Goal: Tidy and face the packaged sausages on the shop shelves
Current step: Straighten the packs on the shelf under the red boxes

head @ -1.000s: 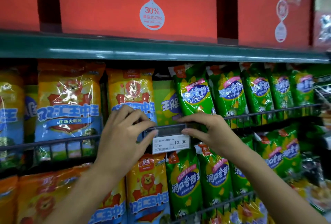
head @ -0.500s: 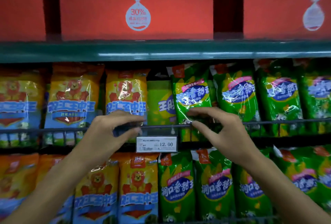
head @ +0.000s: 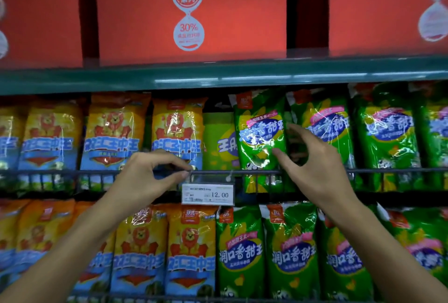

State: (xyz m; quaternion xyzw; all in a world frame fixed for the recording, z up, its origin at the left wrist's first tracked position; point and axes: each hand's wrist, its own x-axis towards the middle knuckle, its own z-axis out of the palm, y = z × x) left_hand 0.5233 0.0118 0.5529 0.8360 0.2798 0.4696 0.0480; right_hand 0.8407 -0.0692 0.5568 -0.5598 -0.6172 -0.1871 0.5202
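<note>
Two hands up at wire rail (head: 72, 172): left hand (head: 143, 179) pinching rail beside price tag (head: 208, 194), right hand (head: 315, 169) spread, empty, nearing tilted green sausage pack (head: 260, 137) mid-shelf; risk of knocking tag loose or toppling neighbouring packs.

Shop aisle, wire-fronted shelves (head: 242, 171) of sausage packs (head: 260, 140), hanging price tag (head: 208, 194), red cartons (head: 191, 11) above

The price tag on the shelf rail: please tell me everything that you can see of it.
The price tag is a small white card in a clear plastic sleeve, hanging from the rail by two hooks. It hangs flat, facing out, between the yellow and green packs. It reads 12.00; the smaller print is too blurred to read. The left hand pinches at the rail beside its top left corner; contact with the sleeve is unclear.
</note>
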